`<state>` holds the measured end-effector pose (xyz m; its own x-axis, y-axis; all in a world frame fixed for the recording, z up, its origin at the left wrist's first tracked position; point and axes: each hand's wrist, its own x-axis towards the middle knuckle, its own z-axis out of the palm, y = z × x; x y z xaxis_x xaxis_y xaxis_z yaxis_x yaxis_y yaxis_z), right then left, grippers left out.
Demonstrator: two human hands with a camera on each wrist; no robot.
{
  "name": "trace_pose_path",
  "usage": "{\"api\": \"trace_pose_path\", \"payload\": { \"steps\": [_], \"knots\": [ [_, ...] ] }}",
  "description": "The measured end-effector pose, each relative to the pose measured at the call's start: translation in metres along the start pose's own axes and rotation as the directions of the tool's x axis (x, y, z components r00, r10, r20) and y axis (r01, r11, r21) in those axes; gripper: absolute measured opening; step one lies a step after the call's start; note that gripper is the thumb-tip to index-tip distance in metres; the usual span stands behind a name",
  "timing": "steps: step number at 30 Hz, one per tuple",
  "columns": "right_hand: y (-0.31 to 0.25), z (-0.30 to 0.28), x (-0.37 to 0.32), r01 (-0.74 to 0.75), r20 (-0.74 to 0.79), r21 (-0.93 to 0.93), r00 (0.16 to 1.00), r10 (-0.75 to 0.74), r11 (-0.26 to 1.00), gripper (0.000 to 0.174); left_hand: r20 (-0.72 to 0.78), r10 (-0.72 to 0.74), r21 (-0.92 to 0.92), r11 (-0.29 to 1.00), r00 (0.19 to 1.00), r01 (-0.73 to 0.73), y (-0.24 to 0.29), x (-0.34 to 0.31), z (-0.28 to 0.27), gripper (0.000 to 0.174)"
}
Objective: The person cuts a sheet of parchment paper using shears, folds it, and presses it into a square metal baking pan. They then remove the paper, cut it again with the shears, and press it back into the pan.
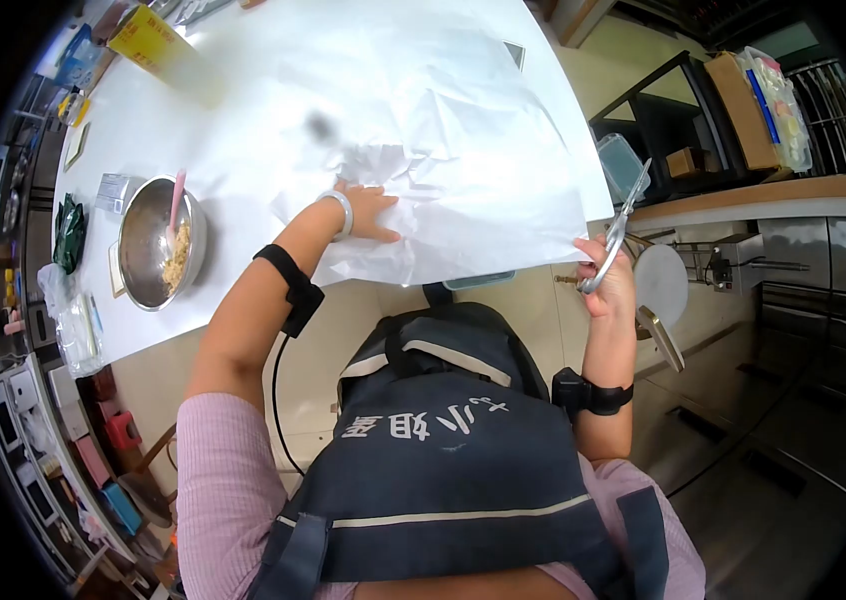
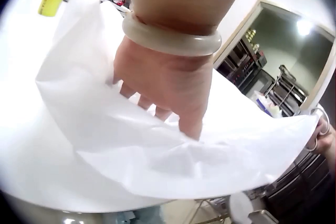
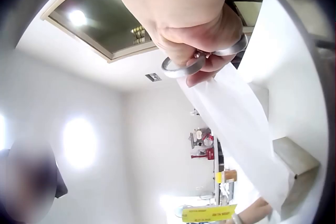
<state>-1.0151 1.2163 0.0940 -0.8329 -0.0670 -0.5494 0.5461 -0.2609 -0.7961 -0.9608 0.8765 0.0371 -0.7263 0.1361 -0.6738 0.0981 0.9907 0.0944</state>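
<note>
A large creased white paper sheet (image 1: 473,170) lies over the table. My left hand (image 1: 371,212) rests on it near the front edge, fingers spread and fairly straight, a pale bangle (image 2: 170,37) round the wrist. In the left wrist view the sheet bulges up in front of these fingers. At the table's right corner my right hand (image 1: 611,278) holds metal scissors (image 1: 615,243), blades pointing up and away. The same hand pinches the sheet's front right corner between its fingertips. In the right wrist view the scissors' loops (image 3: 184,67) show at the fingers, with the paper stretching from them.
A steel bowl (image 1: 133,245) with crumbly food and a pink-handled utensil (image 1: 178,195) stands at the left. Behind it is a yellow box (image 1: 148,40). A metal counter (image 1: 793,250) and a black rack (image 1: 678,110) stand to the right.
</note>
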Motion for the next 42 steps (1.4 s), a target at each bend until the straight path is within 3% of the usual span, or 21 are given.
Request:
{"api": "trace_pose_path", "payload": {
  "steps": [3, 5, 6, 7, 8, 9, 13, 16, 23, 26, 28, 29, 31, 35, 38, 40, 42],
  "knots": [
    [0.015, -0.007, 0.005, 0.013, 0.004, -0.073, 1.0, -0.013, 0.997, 0.033, 0.011, -0.013, -0.053, 0.999, 1.0, 0.014, 0.0, 0.009, 0.001, 0.074],
    [0.023, -0.011, 0.006, 0.004, 0.011, -0.097, 1.0, -0.003, 0.995, 0.031, 0.265, -0.08, -0.137, 0.983, 0.961, 0.12, 0.006, 0.022, -0.009, 0.075],
    [0.026, -0.011, 0.006, -0.008, 0.014, -0.13, 1.0, 0.01, 0.991, 0.03, 0.266, -0.077, -0.139, 0.983, 0.961, 0.117, 0.008, 0.022, -0.005, 0.075],
    [0.029, -0.013, 0.008, -0.018, 0.02, -0.162, 1.0, 0.021, 0.987, 0.029, 0.029, -0.078, -0.1, 0.992, 0.997, 0.08, 0.011, 0.023, 0.002, 0.072],
    [0.032, -0.019, 0.011, -0.006, 0.039, -0.186, 0.999, 0.014, 0.982, 0.029, -0.208, -0.062, -0.052, 0.997, 0.976, 0.053, 0.015, 0.024, 0.011, 0.07],
    [0.032, -0.019, 0.01, -0.007, 0.038, -0.187, 0.999, 0.014, 0.982, 0.029, -0.433, -0.032, 0.001, 0.999, 0.901, 0.036, 0.018, 0.026, 0.019, 0.067],
    [0.037, -0.015, 0.009, 0.07, 0.018, -0.213, 0.998, -0.067, 0.975, 0.026, -0.348, -0.079, -0.081, 0.995, 0.934, 0.054, 0.016, 0.033, 0.038, 0.086],
    [0.038, -0.015, 0.011, 0.072, 0.032, -0.242, 0.997, -0.066, 0.968, 0.026, -0.207, -0.056, -0.021, 0.998, 0.977, 0.053, 0.008, 0.042, 0.044, 0.09],
    [0.045, -0.017, 0.022, 0.048, 0.063, -0.292, 0.998, -0.031, 0.955, 0.025, -0.139, -0.041, 0.004, 0.999, 0.989, 0.042, 0.003, 0.044, 0.048, 0.086],
    [0.044, -0.017, 0.024, 0.064, 0.076, -0.301, 0.996, -0.043, 0.951, 0.024, -0.203, -0.016, -0.026, 1.0, 0.979, 0.011, 0.005, 0.039, 0.04, 0.087],
    [0.042, -0.016, 0.024, 0.07, 0.086, -0.319, 0.995, -0.045, 0.945, 0.024, -0.205, 0.039, -0.284, 0.954, 0.978, -0.097, 0.001, 0.036, 0.025, 0.091],
    [0.041, -0.017, 0.023, 0.072, 0.093, -0.341, 0.995, -0.043, 0.937, 0.024, -0.205, 0.038, -0.284, 0.954, 0.978, -0.096, 0.001, 0.035, 0.026, 0.091],
    [0.042, -0.015, 0.022, 0.077, 0.092, -0.348, 0.995, -0.048, 0.934, 0.021, -0.454, 0.007, -0.132, 0.988, 0.891, -0.075, 0.003, 0.036, 0.035, 0.094],
    [0.042, -0.012, 0.019, 0.09, 0.105, -0.355, 0.993, -0.056, 0.93, 0.018, -0.522, 0.024, -0.127, 0.986, 0.853, -0.106, -0.001, 0.042, 0.047, 0.099],
    [0.045, -0.014, 0.021, 0.073, 0.102, -0.377, 0.994, -0.037, 0.923, 0.019, -0.438, 0.074, -0.078, 0.99, 0.896, -0.119, -0.005, 0.047, 0.049, 0.104],
    [0.047, -0.015, 0.022, 0.072, 0.105, -0.385, 0.994, -0.034, 0.92, 0.018, -0.284, 0.078, -0.062, 0.993, 0.956, -0.1, -0.006, 0.05, 0.052, 0.107],
    [0.047, -0.016, 0.025, 0.076, 0.109, -0.391, 0.993, -0.036, 0.917, 0.018, -0.254, 0.078, -0.058, 0.994, 0.964, -0.096, -0.007, 0.051, 0.052, 0.107]
  ]
}}
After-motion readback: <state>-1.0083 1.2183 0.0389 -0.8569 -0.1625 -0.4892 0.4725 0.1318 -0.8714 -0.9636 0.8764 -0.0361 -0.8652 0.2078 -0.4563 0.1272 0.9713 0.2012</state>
